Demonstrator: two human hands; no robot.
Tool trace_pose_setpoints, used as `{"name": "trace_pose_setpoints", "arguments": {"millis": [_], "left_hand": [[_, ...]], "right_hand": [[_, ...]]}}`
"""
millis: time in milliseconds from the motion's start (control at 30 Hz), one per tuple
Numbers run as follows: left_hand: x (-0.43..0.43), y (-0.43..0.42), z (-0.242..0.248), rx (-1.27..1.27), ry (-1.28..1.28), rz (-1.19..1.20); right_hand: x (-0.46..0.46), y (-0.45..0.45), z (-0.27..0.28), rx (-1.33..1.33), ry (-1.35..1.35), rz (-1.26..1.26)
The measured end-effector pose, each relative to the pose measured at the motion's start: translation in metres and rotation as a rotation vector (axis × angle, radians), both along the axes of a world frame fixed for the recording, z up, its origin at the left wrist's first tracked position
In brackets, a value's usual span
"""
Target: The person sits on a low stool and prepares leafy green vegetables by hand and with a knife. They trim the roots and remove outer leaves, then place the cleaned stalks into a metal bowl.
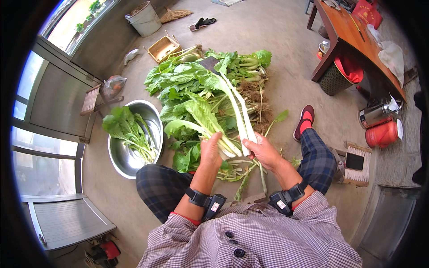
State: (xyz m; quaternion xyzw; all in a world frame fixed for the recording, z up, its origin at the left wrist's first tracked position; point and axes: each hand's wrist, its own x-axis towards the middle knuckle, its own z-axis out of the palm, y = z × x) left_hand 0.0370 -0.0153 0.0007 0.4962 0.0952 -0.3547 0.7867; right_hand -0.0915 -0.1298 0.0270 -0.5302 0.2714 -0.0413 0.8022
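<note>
In my left hand (211, 149) is a bunch of pale-stemmed leafy greens (202, 115), its leaves pointing away from me. My right hand (263, 150) grips long white leaf stalks (236, 107) by their lower ends, with green leaf blades at the far end. Both hands are close together over a heap of leafy greens (181, 78) on the floor, where brown roots (256, 97) show along the right side. Loose stalks (234, 171) lie below my hands. To the left, a steel basin (115, 152) holds some greens (129, 130).
A yellow plastic basket (164, 48) stands beyond the heap, near a grey bucket (145, 20) and a straw broom (176, 15). At left is a small folding stool (91, 100). A wooden table (362, 40), wastebasket (330, 80) and steel flask (375, 112) are on the right.
</note>
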Motion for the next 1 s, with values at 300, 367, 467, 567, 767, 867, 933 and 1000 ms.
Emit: {"name": "trace_pose_setpoints", "arguments": {"millis": [300,367,467,567,767,867,933,1000], "left_hand": [[-0.010,-0.003,0.002,-0.081,0.129,-0.264],[-0.011,-0.003,0.002,-0.100,0.144,-0.258],[-0.010,-0.004,-0.001,-0.141,0.159,-0.242],[-0.011,-0.005,-0.002,-0.197,0.140,-0.216],[-0.013,-0.005,-0.002,-0.111,0.074,-0.230],[-0.018,-0.004,-0.007,-0.095,0.089,-0.237],[-0.019,-0.004,-0.013,-0.133,0.121,-0.240],[-0.018,-0.004,-0.020,-0.110,0.147,-0.269]], "right_hand": [[-0.004,0.009,-0.006,-0.438,0.013,0.187],[-0.005,0.010,-0.007,-0.460,-0.006,0.192],[-0.005,0.010,-0.006,-0.494,-0.011,0.183],[-0.007,0.008,-0.002,-0.533,-0.008,0.210],[-0.012,0.019,0.007,-1.226,0.047,0.096],[-0.011,0.019,0.008,-1.371,0.051,0.155],[-0.012,0.021,0.008,-1.298,0.113,0.228],[-0.013,0.022,0.007,-1.221,0.141,0.264]]}}
